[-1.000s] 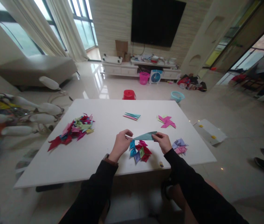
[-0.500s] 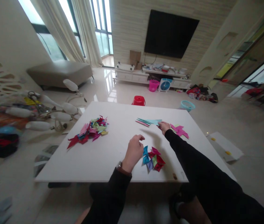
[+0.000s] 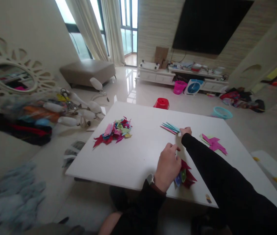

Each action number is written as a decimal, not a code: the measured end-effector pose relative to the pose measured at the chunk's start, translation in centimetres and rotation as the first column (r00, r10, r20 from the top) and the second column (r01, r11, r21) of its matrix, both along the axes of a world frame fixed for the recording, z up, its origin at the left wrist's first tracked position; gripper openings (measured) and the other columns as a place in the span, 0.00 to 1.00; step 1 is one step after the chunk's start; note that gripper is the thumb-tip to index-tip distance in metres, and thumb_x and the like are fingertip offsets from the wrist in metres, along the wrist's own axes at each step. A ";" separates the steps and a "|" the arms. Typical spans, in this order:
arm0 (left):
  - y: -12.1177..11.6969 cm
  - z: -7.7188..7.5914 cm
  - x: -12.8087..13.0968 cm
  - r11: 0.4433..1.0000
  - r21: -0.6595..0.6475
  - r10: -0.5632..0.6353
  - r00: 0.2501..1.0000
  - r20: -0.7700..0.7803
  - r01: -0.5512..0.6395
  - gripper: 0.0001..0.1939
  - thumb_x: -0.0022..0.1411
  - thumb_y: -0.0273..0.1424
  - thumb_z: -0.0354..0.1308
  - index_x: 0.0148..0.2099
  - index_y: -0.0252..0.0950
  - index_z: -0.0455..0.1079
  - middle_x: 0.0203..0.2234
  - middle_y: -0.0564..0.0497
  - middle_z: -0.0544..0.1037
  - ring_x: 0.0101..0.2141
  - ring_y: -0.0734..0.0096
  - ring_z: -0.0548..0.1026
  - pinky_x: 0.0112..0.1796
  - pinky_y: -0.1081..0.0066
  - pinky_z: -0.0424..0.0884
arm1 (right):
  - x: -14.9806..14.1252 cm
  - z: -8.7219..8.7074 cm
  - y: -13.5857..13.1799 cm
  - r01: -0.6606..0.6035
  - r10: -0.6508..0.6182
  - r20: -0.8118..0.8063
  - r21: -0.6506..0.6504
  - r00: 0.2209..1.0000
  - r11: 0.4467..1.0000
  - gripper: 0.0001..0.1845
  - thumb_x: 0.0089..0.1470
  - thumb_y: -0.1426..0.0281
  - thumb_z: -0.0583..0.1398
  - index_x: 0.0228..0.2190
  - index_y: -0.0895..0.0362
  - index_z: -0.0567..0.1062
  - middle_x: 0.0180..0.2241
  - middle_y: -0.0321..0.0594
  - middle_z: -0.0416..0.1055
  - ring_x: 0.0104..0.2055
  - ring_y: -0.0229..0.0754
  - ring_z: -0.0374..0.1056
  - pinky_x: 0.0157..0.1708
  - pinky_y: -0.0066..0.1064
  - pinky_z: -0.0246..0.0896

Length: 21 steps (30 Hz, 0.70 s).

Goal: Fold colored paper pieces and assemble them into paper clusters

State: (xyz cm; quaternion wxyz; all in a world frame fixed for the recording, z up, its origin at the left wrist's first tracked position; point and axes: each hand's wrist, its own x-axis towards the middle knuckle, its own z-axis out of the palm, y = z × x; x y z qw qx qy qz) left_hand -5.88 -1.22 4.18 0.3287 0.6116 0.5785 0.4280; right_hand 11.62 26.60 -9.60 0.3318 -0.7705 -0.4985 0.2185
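My right hand (image 3: pixel 185 131) reaches across the white table (image 3: pixel 138 153) and rests at the small stack of folded teal and pink papers (image 3: pixel 169 128); its fingers are mostly hidden. My left hand (image 3: pixel 168 166) hovers loosely curled above a cluster of small folded paper pieces (image 3: pixel 185 174) near the front edge, holding nothing I can see. A pink paper pinwheel (image 3: pixel 213 143) lies to the right. A big heap of coloured paper scraps (image 3: pixel 114 131) lies on the table's left side.
Beyond the table on the glossy floor stand a red bucket (image 3: pixel 161 103), a pink bucket (image 3: pixel 179 87) and a teal basket (image 3: pixel 221 113). A cluttered shelf with a white sunburst mirror (image 3: pixel 13 76) is at left. A white board (image 3: pixel 272 169) lies on the floor at right.
My right hand carried the teal folded paper out to the small stack and set it there. My left hand let go and dropped toward the cluster. My head turned left.
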 end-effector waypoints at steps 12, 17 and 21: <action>-0.4 2.2 -1.6 0.977 0.100 0.184 0.982 0.039 -0.187 0.10 0.61 0.20 0.52 0.40 0.38 0.71 0.37 0.50 0.76 0.38 0.68 0.74 0.42 0.69 0.69 | -19.8 2.1 -5.3 -0.792 0.772 0.179 0.170 0.610 0.587 0.07 0.49 0.76 0.63 0.33 0.56 0.76 0.42 0.41 0.71 0.44 0.43 0.67 0.52 0.37 0.61; -0.5 3.1 -3.0 0.963 0.104 0.243 0.968 0.066 -0.249 0.09 0.61 0.20 0.54 0.39 0.39 0.70 0.37 0.50 0.76 0.37 0.68 0.73 0.41 0.68 0.69 | -29.4 2.6 -10.9 -0.970 0.917 0.331 0.171 0.223 0.174 0.07 0.56 0.73 0.62 0.39 0.56 0.77 0.46 0.45 0.72 0.50 0.46 0.64 0.53 0.38 0.59; -0.5 3.3 -4.0 0.954 0.105 0.278 0.959 0.046 -0.281 0.08 0.61 0.21 0.55 0.39 0.38 0.71 0.37 0.49 0.76 0.35 0.68 0.72 0.40 0.67 0.69 | -33.7 2.4 -12.5 -0.966 0.899 0.354 0.092 0.259 0.243 0.12 0.60 0.70 0.61 0.46 0.58 0.75 0.46 0.47 0.70 0.49 0.47 0.63 0.53 0.38 0.59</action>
